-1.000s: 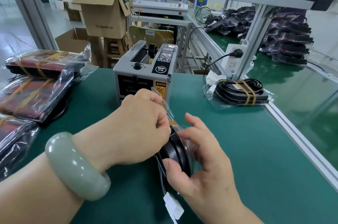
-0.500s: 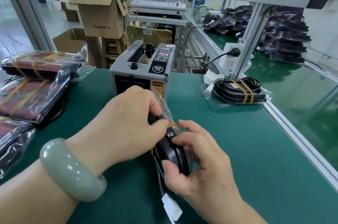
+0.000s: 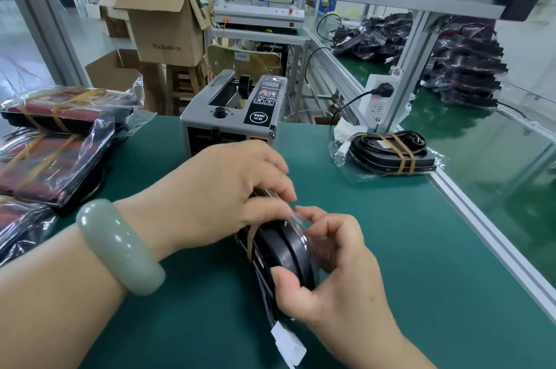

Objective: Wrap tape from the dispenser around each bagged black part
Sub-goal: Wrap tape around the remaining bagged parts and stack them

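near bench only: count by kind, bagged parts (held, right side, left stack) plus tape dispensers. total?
held bagged part: 1
taped bagged part at right: 1
bagged parts stacked at left: 3 in view
tape dispenser: 1
Total: 6

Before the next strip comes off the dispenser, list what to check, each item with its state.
1. Part gripped on edge by right hand: ok.
2. Left hand pinches the bag at the part's top: ok.
3. Tape lies across the part: ok.
4. Tape ends stuck down: cannot tell, hidden.
5. Connector free of tape: ok.
6. Strip waiting at dispenser slot: cannot tell, partly behind left hand.
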`<control>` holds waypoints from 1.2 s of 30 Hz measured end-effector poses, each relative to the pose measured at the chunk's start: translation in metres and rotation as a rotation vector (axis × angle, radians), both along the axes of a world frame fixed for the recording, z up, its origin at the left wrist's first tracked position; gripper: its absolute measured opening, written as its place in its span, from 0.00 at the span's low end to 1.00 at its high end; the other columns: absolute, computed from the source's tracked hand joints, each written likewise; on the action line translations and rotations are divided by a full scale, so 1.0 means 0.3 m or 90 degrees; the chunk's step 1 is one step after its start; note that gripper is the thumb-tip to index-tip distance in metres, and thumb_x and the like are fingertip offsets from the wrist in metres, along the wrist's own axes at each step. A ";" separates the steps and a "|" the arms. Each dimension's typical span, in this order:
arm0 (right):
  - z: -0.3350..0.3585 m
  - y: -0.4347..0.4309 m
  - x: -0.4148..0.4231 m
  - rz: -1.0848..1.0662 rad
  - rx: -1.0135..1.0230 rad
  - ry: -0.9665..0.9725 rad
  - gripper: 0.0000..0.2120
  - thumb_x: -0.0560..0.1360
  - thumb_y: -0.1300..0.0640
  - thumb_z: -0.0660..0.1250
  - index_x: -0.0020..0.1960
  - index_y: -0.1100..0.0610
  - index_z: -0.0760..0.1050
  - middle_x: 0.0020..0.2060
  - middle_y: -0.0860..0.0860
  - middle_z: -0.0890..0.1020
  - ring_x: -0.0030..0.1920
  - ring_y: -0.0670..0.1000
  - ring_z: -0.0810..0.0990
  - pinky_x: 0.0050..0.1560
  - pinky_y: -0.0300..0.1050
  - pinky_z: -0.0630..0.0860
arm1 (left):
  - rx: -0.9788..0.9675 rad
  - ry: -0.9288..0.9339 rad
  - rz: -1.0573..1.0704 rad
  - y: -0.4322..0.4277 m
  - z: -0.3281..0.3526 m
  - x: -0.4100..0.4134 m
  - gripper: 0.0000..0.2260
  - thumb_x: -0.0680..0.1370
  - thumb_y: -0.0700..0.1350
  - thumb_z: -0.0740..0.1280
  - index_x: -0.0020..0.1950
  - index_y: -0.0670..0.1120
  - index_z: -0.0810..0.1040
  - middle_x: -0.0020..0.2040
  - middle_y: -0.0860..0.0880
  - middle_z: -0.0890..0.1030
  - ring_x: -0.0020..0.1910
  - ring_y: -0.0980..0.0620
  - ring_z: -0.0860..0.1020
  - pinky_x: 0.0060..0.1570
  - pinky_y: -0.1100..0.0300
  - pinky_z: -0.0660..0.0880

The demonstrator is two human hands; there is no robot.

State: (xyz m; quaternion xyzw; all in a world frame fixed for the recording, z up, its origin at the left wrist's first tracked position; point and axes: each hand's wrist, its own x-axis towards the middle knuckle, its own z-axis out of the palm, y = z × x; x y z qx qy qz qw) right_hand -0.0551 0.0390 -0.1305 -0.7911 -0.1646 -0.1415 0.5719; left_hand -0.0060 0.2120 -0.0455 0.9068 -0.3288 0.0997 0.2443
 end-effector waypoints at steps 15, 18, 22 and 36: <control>-0.005 -0.134 0.044 0.168 -0.017 0.162 0.27 0.62 0.37 0.77 0.56 0.40 0.72 0.54 0.46 0.83 0.55 0.50 0.81 0.59 0.49 0.76 | 0.151 0.045 -0.104 -0.006 -0.004 0.075 0.13 0.75 0.56 0.67 0.58 0.56 0.81 0.54 0.57 0.79 0.54 0.61 0.73 0.58 0.67 0.65; -0.019 -0.161 0.042 0.348 0.044 0.257 0.46 0.61 0.44 0.81 0.73 0.47 0.61 0.69 0.54 0.73 0.69 0.57 0.71 0.70 0.62 0.64 | 0.132 0.038 -0.080 -0.004 -0.019 0.072 0.13 0.74 0.58 0.65 0.56 0.57 0.81 0.53 0.57 0.79 0.54 0.58 0.75 0.59 0.60 0.68; -0.036 -0.143 0.050 0.362 -0.134 0.181 0.62 0.58 0.48 0.82 0.78 0.44 0.44 0.75 0.41 0.61 0.75 0.46 0.62 0.74 0.52 0.59 | 0.066 0.003 -0.058 0.015 -0.039 0.057 0.14 0.73 0.58 0.65 0.53 0.55 0.82 0.50 0.58 0.80 0.52 0.59 0.75 0.58 0.57 0.70; 0.340 -0.043 0.018 0.086 -0.493 -0.052 0.30 0.57 0.45 0.65 0.60 0.43 0.68 0.44 0.42 0.81 0.43 0.44 0.79 0.46 0.43 0.78 | -0.458 0.114 0.103 0.128 -0.166 -0.060 0.12 0.70 0.51 0.69 0.51 0.65 0.81 0.42 0.49 0.83 0.37 0.53 0.77 0.42 0.64 0.76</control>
